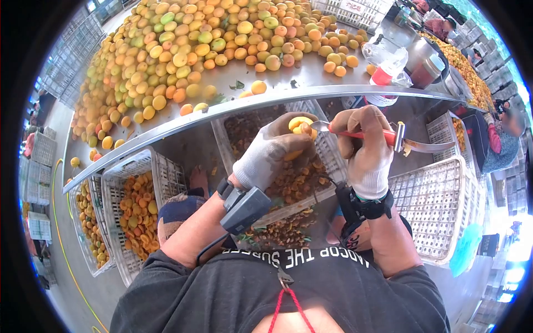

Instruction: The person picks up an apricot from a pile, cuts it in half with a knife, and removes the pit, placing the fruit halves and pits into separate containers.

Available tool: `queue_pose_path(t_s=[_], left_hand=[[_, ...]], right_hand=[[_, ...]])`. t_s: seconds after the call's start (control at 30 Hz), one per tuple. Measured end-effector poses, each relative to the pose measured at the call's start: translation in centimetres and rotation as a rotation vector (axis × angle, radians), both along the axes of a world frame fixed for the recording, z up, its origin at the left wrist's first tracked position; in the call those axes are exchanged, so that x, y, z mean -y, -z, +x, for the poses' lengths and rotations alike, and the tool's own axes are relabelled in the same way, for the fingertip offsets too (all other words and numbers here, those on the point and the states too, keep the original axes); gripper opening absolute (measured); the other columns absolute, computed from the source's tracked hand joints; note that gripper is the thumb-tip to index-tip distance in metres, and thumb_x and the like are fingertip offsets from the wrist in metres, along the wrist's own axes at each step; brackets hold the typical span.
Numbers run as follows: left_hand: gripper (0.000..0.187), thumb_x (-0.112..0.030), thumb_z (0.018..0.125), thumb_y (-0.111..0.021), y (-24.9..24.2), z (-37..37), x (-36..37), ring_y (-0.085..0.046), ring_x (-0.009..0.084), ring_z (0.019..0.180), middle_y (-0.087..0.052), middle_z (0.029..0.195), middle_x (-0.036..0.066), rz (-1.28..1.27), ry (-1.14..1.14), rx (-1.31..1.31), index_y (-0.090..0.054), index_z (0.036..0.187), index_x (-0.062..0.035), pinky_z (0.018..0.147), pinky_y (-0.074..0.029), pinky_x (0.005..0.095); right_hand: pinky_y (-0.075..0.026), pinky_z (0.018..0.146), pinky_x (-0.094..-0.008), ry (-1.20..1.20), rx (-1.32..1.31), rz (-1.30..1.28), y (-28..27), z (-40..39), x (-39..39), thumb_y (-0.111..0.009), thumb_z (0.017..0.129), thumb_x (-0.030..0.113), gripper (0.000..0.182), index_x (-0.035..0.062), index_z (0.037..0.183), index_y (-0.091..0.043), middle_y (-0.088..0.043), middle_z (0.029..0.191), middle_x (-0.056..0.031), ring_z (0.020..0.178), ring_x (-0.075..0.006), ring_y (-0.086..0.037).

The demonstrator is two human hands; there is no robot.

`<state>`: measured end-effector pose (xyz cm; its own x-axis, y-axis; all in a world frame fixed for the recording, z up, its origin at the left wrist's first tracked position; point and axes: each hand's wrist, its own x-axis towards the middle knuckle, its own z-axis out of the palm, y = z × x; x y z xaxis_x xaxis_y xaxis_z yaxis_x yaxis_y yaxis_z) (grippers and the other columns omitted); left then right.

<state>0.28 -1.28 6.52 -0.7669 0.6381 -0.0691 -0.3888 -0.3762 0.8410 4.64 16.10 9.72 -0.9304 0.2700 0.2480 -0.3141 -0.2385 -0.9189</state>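
Observation:
In the head view, my left hand (272, 147), in a stained white and brown glove, is closed around a yellow apricot (301, 125) that looks cut open. My right hand (367, 147), gloved alike, grips a red-handled pitting tool (355, 134). Its small metal spoon end points left and touches or nearly touches the fruit. From the other side of that fist sticks out a metal fitting with a long curved blade, and scraps of yellow flesh cling to it. Beneath both hands stands a crate (332, 145) holding brown pits and fruit scraps.
Whole apricots (222, 33) are heaped on a metal table (244, 75) with a raised rim (233, 101). Crates (145, 161) of apricot halves stand at left, and a white crate (433, 200) at right. A plastic bag (388, 58) lies on the table. Another person (499, 139) sits far right.

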Motion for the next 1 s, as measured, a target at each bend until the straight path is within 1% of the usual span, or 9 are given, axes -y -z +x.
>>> queue_pose_path(t_s=[0.2, 0.27, 0.37, 0.47, 0.6, 0.67, 0.8, 0.87, 1.0], left_hand=[[0.038, -0.014, 0.086, -0.064, 0.1, 0.4, -0.7, -0.058, 0.009, 0.075, -0.061, 0.092, 0.003, -0.006, -0.065, -0.036, -0.056, 0.121, -0.0005, 0.062, -0.048, 0.0233], [0.039, -0.014, 0.085, -0.063, 0.1, 0.4, -0.7, -0.057, 0.0082, 0.071, -0.061, 0.089, 0.002, -0.094, -0.087, -0.093, -0.057, 0.121, -0.0008, 0.059, -0.046, 0.0218], [0.039, -0.014, 0.085, -0.062, -0.3, 0.4, -0.5, -0.056, 0.0072, 0.066, -0.061, 0.085, 0.001, -0.127, -0.097, -0.124, -0.058, 0.121, -0.0013, 0.057, -0.044, 0.02], [0.039, -0.014, 0.085, -0.061, 0.3, 0.6, -0.6, -0.054, 0.0065, 0.063, -0.059, 0.08, 0.001, -0.024, -0.092, -0.035, -0.058, 0.121, -0.0006, 0.053, -0.041, 0.0194], [0.038, -0.013, 0.085, -0.059, 0.3, 0.5, -0.3, -0.052, 0.006, 0.062, -0.059, 0.08, 0.001, -0.039, -0.071, -0.072, -0.058, 0.121, 0.0005, 0.051, -0.039, 0.02], [0.038, -0.013, 0.086, -0.059, -0.3, 0.6, -0.1, -0.051, 0.006, 0.062, -0.058, 0.08, 0.001, -0.064, -0.031, -0.093, -0.057, 0.121, 0.0015, 0.049, -0.038, 0.0206], [0.039, -0.013, 0.086, -0.059, -0.8, 0.9, -0.2, -0.051, 0.0061, 0.061, -0.057, 0.079, 0.001, -0.009, -0.037, -0.056, -0.057, 0.122, 0.0013, 0.049, -0.038, 0.0206], [0.039, -0.014, 0.086, -0.058, -1.1, 1.2, -0.4, -0.053, 0.0065, 0.062, -0.058, 0.082, 0.002, 0.029, -0.056, 0.043, -0.057, 0.122, 0.0005, 0.051, -0.041, 0.0197], [0.04, -0.016, 0.086, -0.058, -0.6, 1.0, -0.1, -0.056, 0.0073, 0.067, -0.059, 0.089, 0.002, 0.043, 0.022, -0.02, -0.057, 0.123, -0.0009, 0.055, -0.045, 0.0188]], right_hand=[[-0.031, 0.045, -0.0222, -0.04, 0.032, 0.089, -0.6, 0.3, 0.0, -0.054, 0.098, 0.032, 0.035, 0.0065, 0.075, -0.053, -0.066, 0.074, -0.0092, 0.05, -0.0075, -0.043], [-0.022, 0.041, -0.0219, 0.032, 0.078, 0.181, -0.9, 0.4, 0.6, -0.055, 0.098, 0.035, 0.04, 0.0074, 0.07, -0.047, -0.064, 0.072, -0.0127, 0.044, -0.0059, -0.033], [-0.021, 0.04, -0.0218, 0.005, 0.143, -0.002, -0.8, 0.3, 0.6, -0.054, 0.098, 0.037, 0.041, 0.0084, 0.07, -0.046, -0.062, 0.07, -0.0108, 0.043, -0.0057, -0.033], [-0.025, 0.041, -0.0214, -0.103, 0.183, -0.044, -0.7, 0.1, -0.3, -0.055, 0.098, 0.033, 0.038, 0.0078, 0.069, -0.049, -0.063, 0.072, -0.0091, 0.047, -0.0067, -0.038], [-0.024, 0.04, -0.0221, -0.103, 0.195, -0.007, -0.7, -0.1, -0.5, -0.054, 0.098, 0.034, 0.04, 0.0088, 0.068, -0.046, -0.062, 0.07, -0.0093, 0.045, -0.0065, -0.035], [-0.023, 0.04, -0.0229, -0.23, 0.274, -0.26, -0.1, -0.3, -1.3, -0.052, 0.099, 0.035, 0.04, 0.0104, 0.069, -0.044, -0.06, 0.07, -0.0094, 0.044, -0.007, -0.032], [-0.023, 0.041, -0.024, -0.246, 0.297, -0.428, 1.2, -0.6, -1.2, -0.051, 0.099, 0.036, 0.038, 0.0127, 0.071, -0.043, -0.058, 0.072, -0.0083, 0.043, -0.0081, -0.03], [-0.023, 0.042, -0.0248, -0.342, 0.311, -0.621, 1.6, -0.6, -1.3, -0.051, 0.099, 0.034, 0.033, 0.0147, 0.073, -0.044, -0.057, 0.074, -0.0055, 0.043, -0.0088, -0.029], [-0.023, 0.042, -0.0252, -0.354, 0.369, -0.703, 2.2, -0.8, -1.4, -0.051, 0.099, 0.034, 0.03, 0.0165, 0.075, -0.045, -0.056, 0.075, -0.0028, 0.044, -0.0086, -0.029]])
